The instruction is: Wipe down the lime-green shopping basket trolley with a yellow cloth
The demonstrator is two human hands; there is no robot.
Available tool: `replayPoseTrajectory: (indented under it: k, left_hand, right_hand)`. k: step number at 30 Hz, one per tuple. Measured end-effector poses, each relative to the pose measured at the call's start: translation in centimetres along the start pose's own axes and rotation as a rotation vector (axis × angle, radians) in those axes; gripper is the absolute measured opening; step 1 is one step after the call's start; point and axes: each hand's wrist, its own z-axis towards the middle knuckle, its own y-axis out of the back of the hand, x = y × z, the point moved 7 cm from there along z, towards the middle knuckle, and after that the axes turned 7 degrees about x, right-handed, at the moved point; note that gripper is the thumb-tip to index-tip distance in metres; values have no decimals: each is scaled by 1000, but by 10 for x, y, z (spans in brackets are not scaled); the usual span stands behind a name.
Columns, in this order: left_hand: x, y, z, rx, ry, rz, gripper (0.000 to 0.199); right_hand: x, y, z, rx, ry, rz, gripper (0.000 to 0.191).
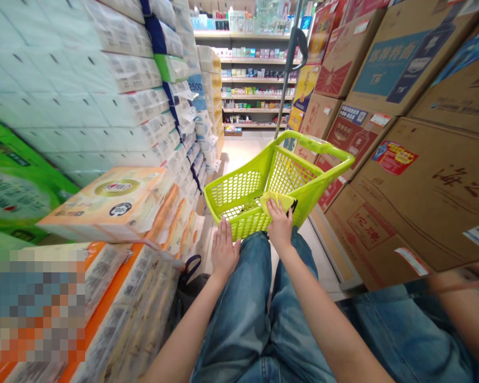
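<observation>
A lime-green plastic shopping basket [239,186] with lattice walls stands in front of my knees in the head view. My right hand [280,223] is closed over a yellow cloth [271,202], pressing it on the basket's near rim. Part of the cloth is hidden beneath the fingers. My left hand [225,247] rests flat at the near left corner of the basket, its fingers stretched out and holding nothing. Some small greenish bits show on the basket floor, too small to name.
Packs of tissue [115,197] are stacked along the left. Cardboard cartons [443,186] line the right. Behind the basket rises a grey pole [283,90] with a hooked grip. Product shelves [259,96] close the aisle's far end. Another person's jeans [407,330] and blurred arm are at lower right.
</observation>
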Motion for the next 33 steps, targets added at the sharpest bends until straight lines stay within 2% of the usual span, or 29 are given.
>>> replayPoseTrajectory:
  k: [2,6,9,11,13,18,21,23,25,29,31,33]
  left_hand:
    - [0,-1,0,5,-7,1,70]
    - [1,-1,-1,8,-8,6,66]
    - [0,-1,-1,15,-11,20,65]
    - [-1,0,-1,23,-10,20,65]
    - [-1,2,-1,25,-5,7,65]
    - [-1,3,0,21,-7,-20,65]
    - [-2,2,0,8,-6,-27,65]
    - [-2,1,0,-2,-3,-21,65]
    - [-1,0,0,-9,-3,-14,65]
    - [1,-3,-1,-11,-20,-1,64]
    - [2,-4,-1,-7,-32,16,64]
    - [2,-4,-1,-2,-34,28,64]
  right_hand:
    - [26,-11,-9,26,41,27,76]
    - [76,-34,-29,133,245,47,67]
    - [88,-40,-36,170,341,44,63]
    - [81,-36,-34,166,364,32,63]
    - [63,-27,-27,149,354,13,65]
    - [-8,5,2,24,135,-27,73]
    - [-22,13,10,-18,29,-31,73]
    - [-9,8,9,-8,-3,-24,71]
    - [17,-4,2,27,26,1,69]
    - [78,-31,-20,109,218,59,61]
    - [94,-39,-28,131,288,68,59]
    - [95,-40,-31,138,327,59,58]
